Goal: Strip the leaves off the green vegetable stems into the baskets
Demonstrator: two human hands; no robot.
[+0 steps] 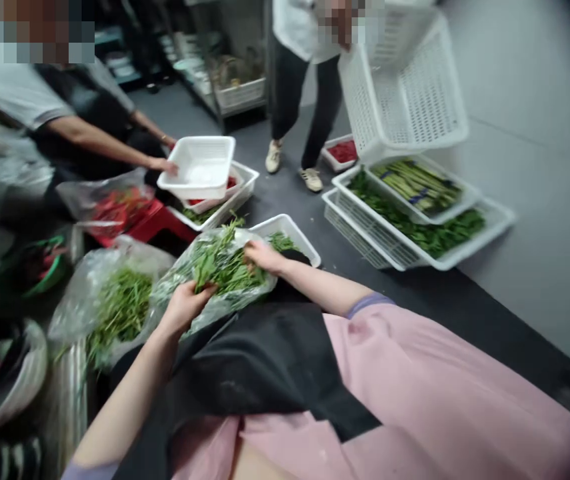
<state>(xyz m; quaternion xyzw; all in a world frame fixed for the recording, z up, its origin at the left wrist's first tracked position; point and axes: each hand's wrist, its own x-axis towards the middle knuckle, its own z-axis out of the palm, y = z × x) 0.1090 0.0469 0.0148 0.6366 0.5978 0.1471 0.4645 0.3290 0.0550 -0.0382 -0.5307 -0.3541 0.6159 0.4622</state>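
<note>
A clear plastic bag [179, 283] full of leafy greens [229, 273] rests on my lap. My left hand [192, 305] is closed round some stems and leaves at the near left of the bag. On the far right of the pile, my right hand [263, 258] has its fingers curled on the greens, fingertips partly hidden among the leaves. Just beyond my right hand stands a white tray [309, 252] with more greens in it. To the left lies another open plastic bag [75, 317] holding thin-stemmed greens [125, 303].
A seated person [109, 143] holds a white basin [199, 163] above stacked trays. Another person [305, 87] stands with a tilted white basket [409, 87]. Below it, a tray of bundled green stalks [419, 187] sits over leafy greens. Red peppers [122, 210] lie bagged on a red stool [167, 223].
</note>
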